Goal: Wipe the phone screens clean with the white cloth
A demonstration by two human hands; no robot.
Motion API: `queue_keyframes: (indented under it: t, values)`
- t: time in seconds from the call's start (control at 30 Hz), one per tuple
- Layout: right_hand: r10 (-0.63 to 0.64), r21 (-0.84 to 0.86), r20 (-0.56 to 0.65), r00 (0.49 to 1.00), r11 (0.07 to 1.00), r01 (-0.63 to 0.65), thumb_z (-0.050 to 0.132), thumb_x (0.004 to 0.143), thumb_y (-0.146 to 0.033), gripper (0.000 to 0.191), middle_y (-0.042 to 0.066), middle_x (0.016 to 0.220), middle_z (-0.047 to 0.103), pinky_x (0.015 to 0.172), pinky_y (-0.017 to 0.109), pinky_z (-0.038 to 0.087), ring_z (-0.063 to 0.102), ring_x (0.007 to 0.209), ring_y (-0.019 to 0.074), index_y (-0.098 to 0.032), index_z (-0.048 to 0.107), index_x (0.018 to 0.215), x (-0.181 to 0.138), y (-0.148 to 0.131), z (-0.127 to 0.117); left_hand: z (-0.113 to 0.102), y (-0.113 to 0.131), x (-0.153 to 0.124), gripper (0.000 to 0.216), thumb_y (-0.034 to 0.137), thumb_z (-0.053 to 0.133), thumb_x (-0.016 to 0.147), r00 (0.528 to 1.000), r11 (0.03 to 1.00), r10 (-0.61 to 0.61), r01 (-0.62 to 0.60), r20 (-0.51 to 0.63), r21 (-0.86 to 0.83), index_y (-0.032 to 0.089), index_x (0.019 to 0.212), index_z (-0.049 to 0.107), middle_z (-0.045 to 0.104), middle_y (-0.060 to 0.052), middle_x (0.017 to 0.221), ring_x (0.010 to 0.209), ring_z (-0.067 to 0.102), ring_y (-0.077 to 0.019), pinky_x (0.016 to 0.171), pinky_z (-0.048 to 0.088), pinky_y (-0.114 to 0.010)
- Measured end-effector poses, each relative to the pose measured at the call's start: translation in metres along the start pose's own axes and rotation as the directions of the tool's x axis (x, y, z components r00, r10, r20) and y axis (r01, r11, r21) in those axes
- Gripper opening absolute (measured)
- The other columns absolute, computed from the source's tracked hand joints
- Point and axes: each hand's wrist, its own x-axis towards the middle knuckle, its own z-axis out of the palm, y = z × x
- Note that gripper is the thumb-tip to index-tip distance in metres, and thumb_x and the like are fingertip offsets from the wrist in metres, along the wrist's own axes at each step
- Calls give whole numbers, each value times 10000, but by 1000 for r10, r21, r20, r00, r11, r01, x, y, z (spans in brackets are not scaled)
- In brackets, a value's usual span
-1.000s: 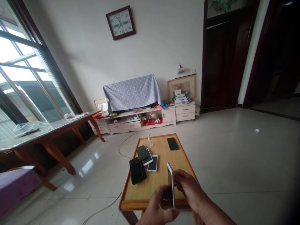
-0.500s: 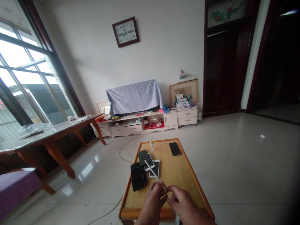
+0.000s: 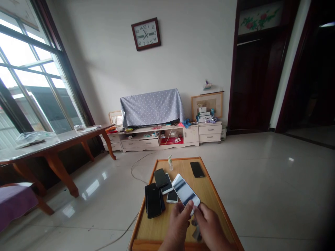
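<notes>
Both my hands hold a white smartphone (image 3: pixel 184 191) above the near end of a small wooden table (image 3: pixel 206 195). My left hand (image 3: pixel 178 225) pinches its lower left corner; my right hand (image 3: pixel 209 228) grips its lower right edge. The phone's glossy screen faces up and tilts away from me. A pile of several phones (image 3: pixel 157 191), dark and white, lies on the table's left side just beyond my left hand. One black phone (image 3: pixel 197 169) lies alone at the far right. A small spray bottle (image 3: pixel 170 163) stands at the far edge.
A long wooden table (image 3: pixel 52 144) stands at the left under the window. A low white TV cabinet (image 3: pixel 162 134) with a cloth-covered screen lines the far wall. A cable (image 3: pixel 136 167) trails over the tiled floor. A dark doorway (image 3: pixel 251 76) opens at the right.
The white phone turned from edge-on and upright to lying flatter with its screen facing up. Both hands stayed on it.
</notes>
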Motion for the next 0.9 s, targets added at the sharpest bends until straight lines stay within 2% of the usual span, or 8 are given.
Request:
queue_keyframes:
  t: [0.1, 0.23, 0.43, 0.53, 0.7, 0.9]
  values:
    - [206, 307, -25, 978, 933, -189, 564, 855, -599, 409, -10, 644, 580, 521, 242, 407, 568, 580, 146, -197, 570, 778, 11, 5, -1, -6, -6, 12, 529, 639, 719, 715, 992, 993, 121, -121, 31, 7, 174, 952, 634, 642, -52, 901, 844, 584, -180, 751, 443, -283]
    - [376, 498, -52, 925, 813, -302, 661, 771, -592, 419, -8, 662, 584, 484, 228, 375, 551, 564, 132, -180, 597, 808, 31, 18, -3, -20, -21, 29, 480, 601, 740, 717, 942, 945, 326, -326, -84, 23, 179, 928, 649, 619, -24, 821, 802, 559, -166, 724, 444, -256]
    - [452, 582, -171, 875, 763, -281, 752, 673, -549, 415, 0, 666, 612, 456, 216, 366, 595, 590, 147, -183, 589, 782, 80, 46, -2, -49, -52, 47, 390, 580, 684, 783, 849, 864, 493, -453, -190, 219, 205, 885, 663, 644, -51, 838, 825, 589, -199, 797, 464, -286]
    - [427, 583, -231, 874, 780, -226, 768, 647, -527, 412, -6, 621, 598, 402, 202, 300, 574, 528, 133, -173, 599, 772, 105, 61, 1, -59, -61, 54, 365, 582, 637, 816, 814, 812, 556, -489, -170, 318, 222, 865, 663, 636, -52, 805, 795, 582, -200, 780, 464, -290]
    - [444, 587, -302, 844, 784, -203, 770, 642, -473, 378, 3, 639, 637, 379, 190, 273, 571, 497, 116, -169, 604, 793, 136, 83, 6, -70, -56, 67, 282, 515, 604, 860, 816, 738, 578, -504, -35, 449, 242, 887, 669, 641, -54, 811, 798, 587, -202, 772, 452, -296]
    - [475, 600, -305, 826, 769, -221, 753, 665, -420, 329, 4, 621, 653, 370, 185, 264, 552, 466, 103, -174, 579, 798, 161, 96, 5, -72, -51, 77, 297, 535, 600, 858, 792, 748, 601, -510, -107, 425, 247, 864, 671, 626, -50, 790, 790, 577, -202, 759, 439, -293]
